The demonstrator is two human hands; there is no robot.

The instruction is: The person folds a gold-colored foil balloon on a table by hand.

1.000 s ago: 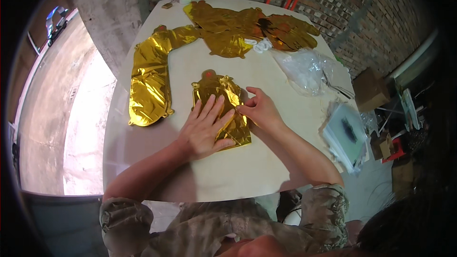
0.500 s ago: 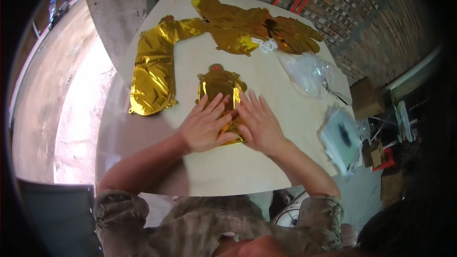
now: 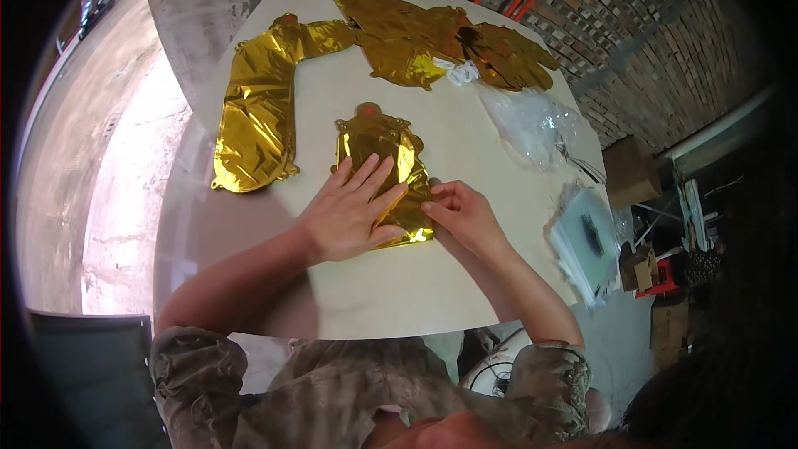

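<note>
A folded gold foil balloon (image 3: pixel 367 140) lies flat on the table in front of me, its rounded tab with a red spot facing away. My left hand (image 3: pixel 351 212) is spread over the balloon's left and middle part, palm down. At the balloon's right edge my right hand (image 3: pixel 465 214) has thumb and forefinger closed together on the foil; the other fingers are curled. Part of the foil is hidden under the left hand.
A gold foil balloon (image 3: pixel 256 116) lies at the left, joined or touching more gold foil (image 3: pixel 407 29) along the back. White ribbon (image 3: pixel 461 73) and a clear plastic bag (image 3: pixel 536 125) lie right of it. A stack of clear sleeves (image 3: pixel 586 241) sits on the right edge.
My right hand has gone from lying flat on the foil to pinching its right edge. The left hand stays spread on the balloon. The whole view has shifted slightly.
</note>
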